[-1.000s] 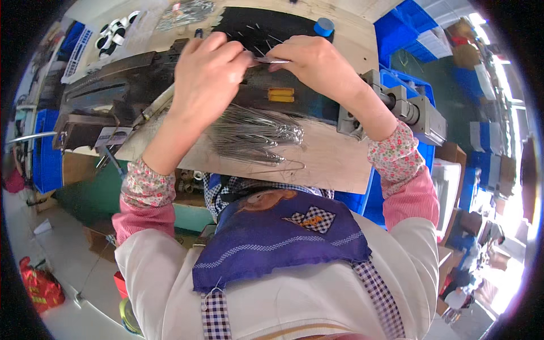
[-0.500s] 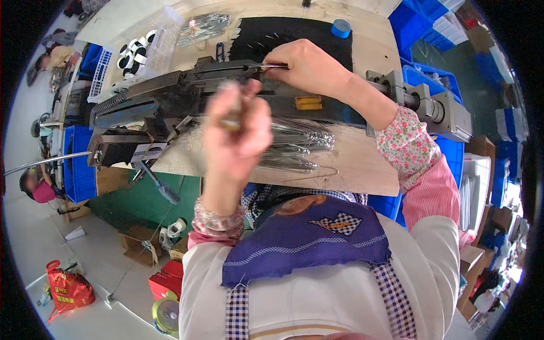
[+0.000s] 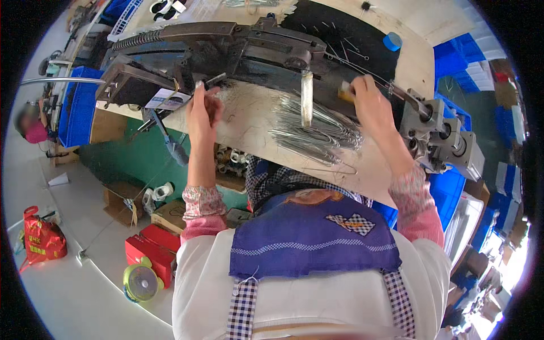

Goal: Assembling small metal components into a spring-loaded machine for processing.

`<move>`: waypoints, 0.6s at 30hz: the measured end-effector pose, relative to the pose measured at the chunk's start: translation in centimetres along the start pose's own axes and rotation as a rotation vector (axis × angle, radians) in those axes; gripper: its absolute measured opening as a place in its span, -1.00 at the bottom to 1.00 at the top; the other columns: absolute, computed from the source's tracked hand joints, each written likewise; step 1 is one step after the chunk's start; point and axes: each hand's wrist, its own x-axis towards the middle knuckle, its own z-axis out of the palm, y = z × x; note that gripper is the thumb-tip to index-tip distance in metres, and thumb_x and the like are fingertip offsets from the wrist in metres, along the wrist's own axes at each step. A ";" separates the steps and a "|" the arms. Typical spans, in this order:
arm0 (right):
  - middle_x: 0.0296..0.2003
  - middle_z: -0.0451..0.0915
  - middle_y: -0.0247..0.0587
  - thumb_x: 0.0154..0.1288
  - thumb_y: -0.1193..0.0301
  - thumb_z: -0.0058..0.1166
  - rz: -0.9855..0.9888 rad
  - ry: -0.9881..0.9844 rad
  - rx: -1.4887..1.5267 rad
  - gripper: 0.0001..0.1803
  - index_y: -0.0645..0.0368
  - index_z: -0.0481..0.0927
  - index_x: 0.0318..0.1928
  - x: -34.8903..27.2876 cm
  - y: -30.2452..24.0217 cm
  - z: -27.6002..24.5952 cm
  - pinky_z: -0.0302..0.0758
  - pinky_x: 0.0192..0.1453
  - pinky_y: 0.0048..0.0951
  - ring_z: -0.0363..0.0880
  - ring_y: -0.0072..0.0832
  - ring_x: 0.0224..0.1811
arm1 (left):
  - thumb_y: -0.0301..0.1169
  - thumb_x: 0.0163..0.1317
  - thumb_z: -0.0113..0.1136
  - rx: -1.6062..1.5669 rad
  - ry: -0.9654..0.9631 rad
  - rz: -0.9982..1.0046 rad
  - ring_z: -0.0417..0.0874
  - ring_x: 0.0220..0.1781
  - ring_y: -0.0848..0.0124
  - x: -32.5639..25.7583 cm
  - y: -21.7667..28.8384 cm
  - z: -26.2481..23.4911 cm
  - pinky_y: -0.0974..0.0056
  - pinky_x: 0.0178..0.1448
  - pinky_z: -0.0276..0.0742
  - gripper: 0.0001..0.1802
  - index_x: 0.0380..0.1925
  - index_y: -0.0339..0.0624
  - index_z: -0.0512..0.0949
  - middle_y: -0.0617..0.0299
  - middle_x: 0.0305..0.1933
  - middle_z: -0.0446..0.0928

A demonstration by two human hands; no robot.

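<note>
My right hand (image 3: 375, 105) is closed at the fingertips on a small yellow block (image 3: 345, 93), partly hidden by the fingers, over the dark bed of a long metal bench machine (image 3: 260, 54). My left hand (image 3: 204, 116) is at the machine's near left side, index finger stretched and the others loosely curled. Its fingertip is beside a dark rod (image 3: 217, 79); whether they touch I cannot tell. A worn metal lever handle (image 3: 306, 101) points toward me between my hands, held by neither. Near it, a bundle of bent steel wires (image 3: 320, 133) lies on the wooden tabletop (image 3: 249, 122).
Behind the machine, a black mat (image 3: 334, 25) carries several thin wire pieces, with a blue roll (image 3: 391, 41) at its edge. Cylinder-like metal fittings (image 3: 439, 127) stick out on the right. Blue crates (image 3: 82, 110) flank the bench. A blue-gripped lever (image 3: 174, 148) hangs below the machine's left end.
My left hand has let go of the lever handle and moved left. My right hand has left the thin workpiece, come nearer and taken hold of the yellow block. The view has shifted.
</note>
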 end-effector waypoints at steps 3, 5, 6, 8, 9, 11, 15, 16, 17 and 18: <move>-0.33 0.45 0.01 0.26 0.43 0.03 0.001 -0.006 0.144 -0.85 0.23 0.37 -0.31 1.3 1.0 -0.1 0.44 -0.26 -0.13 0.50 -0.01 -0.27 | -0.25 0.37 0.04 -0.020 -0.075 0.042 0.21 -0.74 0.60 0.7 -0.1 0.1 0.45 -0.67 -0.01 -0.70 -0.30 -0.30 0.57 0.33 -0.64 0.38; -0.30 0.49 -0.01 0.33 0.30 0.00 -0.052 -0.023 0.057 -0.77 0.22 0.39 -0.24 0.1 2.1 -0.9 0.52 -0.30 -0.13 0.55 -0.03 -0.25 | -0.29 0.38 0.02 -0.133 -0.070 0.086 0.18 -0.73 0.61 0.7 -1.3 0.2 0.44 -0.67 -0.03 -0.74 -0.30 -0.28 0.53 0.36 -0.66 0.32; -0.31 0.50 0.01 0.32 0.29 0.01 -0.094 -0.064 0.122 -0.76 0.23 0.40 -0.25 -0.8 1.2 -2.3 0.51 -0.30 -0.13 0.55 -0.03 -0.24 | -0.28 0.39 0.01 -0.209 -0.018 0.122 0.16 -0.72 0.63 0.4 -1.9 0.4 0.44 -0.68 -0.04 -0.75 -0.32 -0.26 0.49 0.40 -0.67 0.27; -0.39 0.52 0.01 0.28 0.32 0.07 -0.090 -0.098 0.272 -0.77 0.25 0.44 -0.30 -3.6 0.8 -5.7 0.48 -0.31 -0.23 0.55 -0.08 -0.34 | -0.27 0.39 0.01 -0.229 -0.094 0.246 0.16 -0.72 0.64 -2.1 -2.2 2.8 0.44 -0.67 -0.04 -0.74 -0.33 -0.25 0.48 0.42 -0.67 0.26; -0.39 0.52 0.01 0.28 0.32 0.07 -0.086 -0.094 0.256 -0.77 0.25 0.44 -0.30 -4.3 0.6 -7.5 0.48 -0.31 -0.23 0.55 -0.08 -0.34 | -0.26 0.40 0.01 -0.234 -0.128 0.390 0.16 -0.71 0.65 -3.6 -1.9 4.6 0.45 -0.67 -0.03 -0.74 -0.34 -0.24 0.47 0.43 -0.66 0.25; -0.47 0.52 -0.03 0.26 0.38 0.10 0.058 -0.130 0.450 -0.82 0.26 0.48 -0.33 -5.3 0.0 -11.3 0.45 -0.35 -0.34 0.50 -0.18 -0.47 | -0.26 0.40 0.01 -0.135 -0.369 0.423 0.15 -0.70 0.66 -8.8 0.9 10.6 0.47 -0.66 -0.02 -0.73 -0.37 -0.25 0.46 0.46 -0.67 0.21; -0.53 0.54 -0.03 0.22 0.39 0.18 0.139 0.157 0.383 -0.82 0.27 0.53 -0.33 -4.1 0.1 -14.1 0.42 -0.47 -0.41 0.50 -0.21 -0.62 | -0.31 0.38 0.03 -0.143 -1.133 -0.281 0.15 -0.71 0.65 -9.9 0.4 19.6 0.50 -0.66 -0.01 -0.76 -0.39 -0.24 0.45 0.45 -0.65 0.19; -0.53 0.54 -0.03 0.22 0.39 0.18 0.126 0.159 0.378 -0.82 0.27 0.53 -0.33 -4.2 0.5 -14.3 0.42 -0.47 -0.41 0.50 -0.21 -0.62 | -0.31 0.38 0.03 -0.152 -1.130 -0.268 0.15 -0.71 0.65 -9.5 -0.3 20.1 0.50 -0.66 -0.01 -0.76 -0.39 -0.24 0.45 0.45 -0.65 0.19; -0.52 0.55 -0.04 0.22 0.40 0.17 0.107 0.198 0.344 -0.83 0.26 0.53 -0.32 -4.3 0.9 -14.4 0.43 -0.45 -0.42 0.52 -0.19 -0.58 | -0.30 0.38 0.04 -0.146 -1.042 -0.338 0.15 -0.71 0.65 -9.1 -1.0 20.3 0.49 -0.65 -0.01 -0.76 -0.40 -0.24 0.45 0.45 -0.65 0.20; -0.51 0.56 -0.04 0.22 0.40 0.16 0.103 0.245 0.311 -0.84 0.25 0.54 -0.32 -4.6 1.2 -14.5 0.44 -0.43 -0.43 0.55 -0.16 -0.54 | -0.29 0.37 0.04 -0.131 -0.963 -0.414 0.15 -0.72 0.64 -8.8 -1.5 20.5 0.48 -0.65 -0.01 -0.75 -0.40 -0.24 0.44 0.45 -0.65 0.20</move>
